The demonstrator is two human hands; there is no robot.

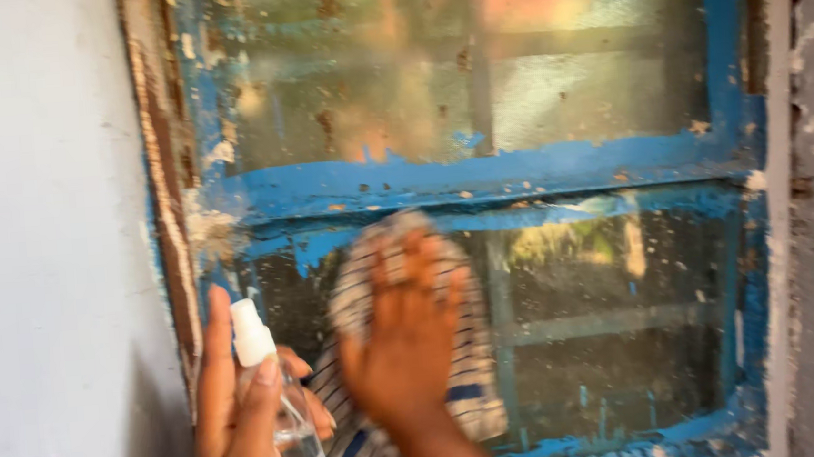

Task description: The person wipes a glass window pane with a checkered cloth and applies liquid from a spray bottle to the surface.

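Pointing upward: spray bottle (pixel 281 409), upright.

— What do I have on the glass?

— A striped cloth (pixel 454 349), pale with thin dark lines and a blue band low down. It's spread flat against the lower pane, hanging past its bottom edge, blurred.

— And the other thing?

— A clear spray bottle (pixel 281 409) with a white nozzle, upright, just left of the cloth by the frame's left side.

Pale plastered wall (pixel 45 235) — beside a chipped blue window frame (pixel 480 174).
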